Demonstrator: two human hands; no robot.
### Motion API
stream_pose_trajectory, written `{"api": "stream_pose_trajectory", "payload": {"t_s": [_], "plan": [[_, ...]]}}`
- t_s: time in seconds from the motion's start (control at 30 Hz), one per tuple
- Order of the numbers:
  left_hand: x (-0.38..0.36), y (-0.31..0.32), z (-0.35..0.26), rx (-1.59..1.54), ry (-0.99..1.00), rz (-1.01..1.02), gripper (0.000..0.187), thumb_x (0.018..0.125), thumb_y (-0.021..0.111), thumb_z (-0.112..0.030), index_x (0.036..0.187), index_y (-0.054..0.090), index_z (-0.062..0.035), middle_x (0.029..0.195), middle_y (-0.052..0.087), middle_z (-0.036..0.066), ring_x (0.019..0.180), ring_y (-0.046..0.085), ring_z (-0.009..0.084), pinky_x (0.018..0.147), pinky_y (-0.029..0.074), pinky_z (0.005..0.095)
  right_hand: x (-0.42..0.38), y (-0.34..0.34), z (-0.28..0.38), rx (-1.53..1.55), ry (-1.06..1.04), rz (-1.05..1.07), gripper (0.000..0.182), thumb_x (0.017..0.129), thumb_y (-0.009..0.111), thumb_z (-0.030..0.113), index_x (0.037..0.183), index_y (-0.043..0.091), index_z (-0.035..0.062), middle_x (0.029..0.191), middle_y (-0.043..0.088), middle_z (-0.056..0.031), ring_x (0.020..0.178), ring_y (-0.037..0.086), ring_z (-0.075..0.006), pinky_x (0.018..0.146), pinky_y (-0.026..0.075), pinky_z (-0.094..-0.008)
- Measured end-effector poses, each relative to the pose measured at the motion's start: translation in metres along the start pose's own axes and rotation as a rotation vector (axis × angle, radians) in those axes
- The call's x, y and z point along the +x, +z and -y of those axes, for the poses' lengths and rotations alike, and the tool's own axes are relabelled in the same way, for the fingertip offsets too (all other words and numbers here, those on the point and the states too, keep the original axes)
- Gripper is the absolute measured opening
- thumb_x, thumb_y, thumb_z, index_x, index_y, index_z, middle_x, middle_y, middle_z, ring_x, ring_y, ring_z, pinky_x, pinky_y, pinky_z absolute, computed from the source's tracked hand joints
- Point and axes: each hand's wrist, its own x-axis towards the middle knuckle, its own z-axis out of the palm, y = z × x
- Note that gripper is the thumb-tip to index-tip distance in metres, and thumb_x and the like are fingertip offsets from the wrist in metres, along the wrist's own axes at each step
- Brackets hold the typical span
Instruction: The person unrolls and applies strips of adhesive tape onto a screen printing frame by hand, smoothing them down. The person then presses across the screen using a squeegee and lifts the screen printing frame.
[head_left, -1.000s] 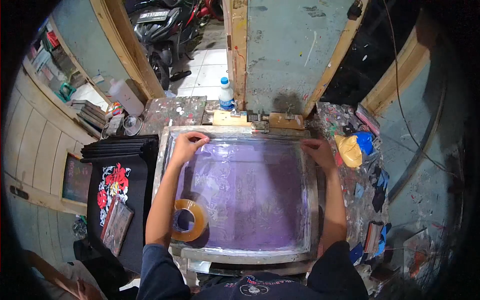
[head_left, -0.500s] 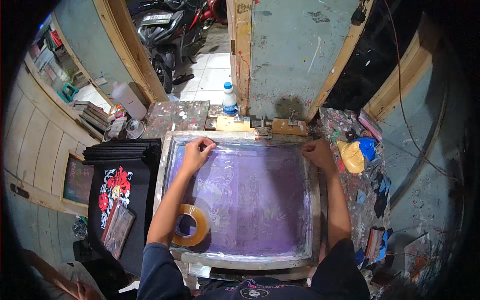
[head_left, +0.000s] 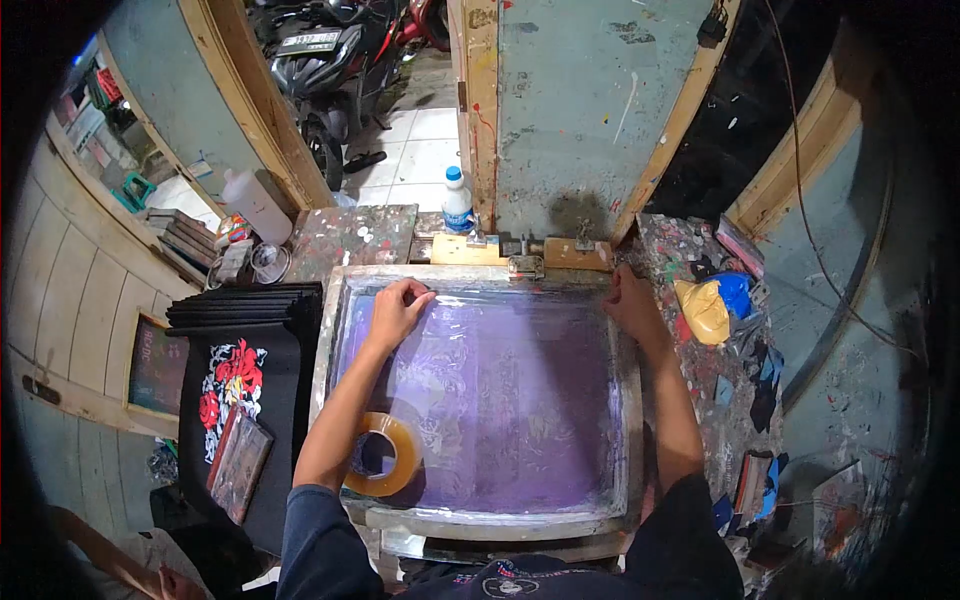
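A framed screen (head_left: 560,420) with purple mesh lies in front of me. Near its upper left corner is my left hand (head_left: 398,312), thumb and fingers pinched at what looks like a clear strip across the top of the mesh. My right hand (head_left: 632,305) is at the upper right corner of the frame, its fingers drawn together; what they hold is too small to tell. A roll of clear yellowish tape (head_left: 405,455) lies flat on the lower left of the mesh, beside my left forearm.
Black printed fabric (head_left: 285,400) with a squeegee (head_left: 240,462) on it lies at left. A bottle (head_left: 458,205) stands behind the hinge clamps. Yellow and blue bundles (head_left: 703,312) lie at right. Another person's arm (head_left: 110,550) shows at lower left.
My right hand has lifted slightly at the frame's upper right corner, its fingers now pointing more upward. My left hand has barely shifted. The tape roll stays in place.
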Motion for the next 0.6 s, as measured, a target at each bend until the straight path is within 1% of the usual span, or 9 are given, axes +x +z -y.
{"api": "stream_pose_trajectory", "payload": {"t_s": [0.1,0.13,0.2,0.23,0.3,0.4,0.5,0.53,0.6], "plan": [[0.000,0.000,0.000,-0.003,-0.007,0.008,0.022,0.085,0.085,-0.022,0.090,0.075,-0.0026,0.083,0.075,0.011,0.073,0.070,0.0186,0.071,0.054,0.0335,0.003,0.005,-0.001,-0.069,-0.024,-0.029,0.043,0.074,0.084,0.005,0.100,0.050,0.0031,0.080,0.069,-0.0163,0.079,0.073,-0.0350,0.071,0.056,-0.0458],[0.000,0.000,0.000,0.001,-0.007,0.009,0.023,0.085,0.085,-0.022,0.090,0.075,-0.0025,0.083,0.075,0.011,0.073,0.070,0.0186,0.071,0.054,0.0334,0.002,0.005,0.000,-0.049,-0.008,-0.018,0.044,0.074,0.084,0.006,0.100,0.049,0.0033,0.082,0.070,-0.0172,0.079,0.073,-0.0359,0.072,0.056,-0.0464],[-0.001,0.001,0.000,0.014,-0.023,0.024,0.024,0.085,0.084,-0.024,0.091,0.074,-0.0026,0.085,0.075,0.013,0.077,0.070,0.0245,0.072,0.054,0.0374,-0.001,0.006,0.004,-0.006,0.020,0.003,0.044,0.075,0.084,0.007,0.102,0.048,0.0036,0.086,0.071,-0.0190,0.079,0.073,-0.0377,0.074,0.056,-0.0477],[-0.001,0.001,0.001,0.021,-0.031,0.030,0.025,0.086,0.083,-0.026,0.091,0.074,-0.0027,0.086,0.074,0.013,0.079,0.071,0.0274,0.073,0.055,0.0394,0.000,0.007,0.006,-0.056,0.034,0.006,0.046,0.076,0.083,0.007,0.105,0.048,0.0040,0.089,0.071,-0.0195,0.081,0.073,-0.0382,0.076,0.056,-0.0480],[-0.002,0.001,-0.003,0.056,-0.055,0.045,0.024,0.086,0.082,-0.025,0.090,0.074,-0.0028,0.086,0.074,0.014,0.079,0.070,0.0282,0.074,0.055,0.0400,0.000,0.010,0.007,-0.155,0.065,0.012,0.049,0.076,0.083,0.009,0.110,0.049,0.0048,0.095,0.072,-0.0206,0.085,0.073,-0.0393,0.081,0.055,-0.0486],[-0.003,0.001,-0.015,0.133,-0.019,0.024,0.025,0.086,0.082,-0.026,0.090,0.074,-0.0033,0.085,0.074,0.014,0.079,0.071,0.0297,0.073,0.055,0.0413,-0.004,0.015,0.005,-0.096,-0.018,-0.054,0.058,0.078,0.082,0.011,0.124,0.048,0.0038,0.101,0.070,-0.0215,0.094,0.070,-0.0403,0.090,0.052,-0.0494],[-0.004,-0.003,-0.026,0.248,-0.008,-0.003,0.031,0.084,0.083,-0.033,0.088,0.075,-0.0036,0.082,0.074,0.015,0.076,0.072,0.0320,0.071,0.056,0.0435,-0.007,0.019,0.007,-0.234,-0.058,-0.081,0.066,0.079,0.082,0.014,0.134,0.047,0.0018,0.108,0.068,-0.0207,0.103,0.067,-0.0401,0.093,0.051,-0.0507],[-0.004,-0.006,-0.029,0.291,-0.015,-0.008,0.034,0.083,0.083,-0.036,0.087,0.075,-0.0037,0.081,0.075,0.016,0.074,0.073,0.0328,0.070,0.056,0.0443,-0.008,0.019,0.011,-0.321,-0.073,-0.083,0.071,0.079,0.079,0.011,0.140,0.044,0.0001,0.110,0.067,-0.0211,0.106,0.065,-0.0403,0.094,0.052,-0.0498],[-0.001,-0.010,-0.035,0.393,-0.043,0.017,0.033,0.082,0.081,-0.036,0.088,0.076,-0.0048,0.084,0.075,0.016,0.079,0.073,0.0339,0.073,0.057,0.0446,-0.009,0.018,0.020,-0.493,-0.105,-0.086,0.080,0.079,0.074,0.004,0.151,0.038,-0.0032,0.114,0.065,-0.0219,0.113,0.061,-0.0407,0.096,0.053,-0.0481]]}}
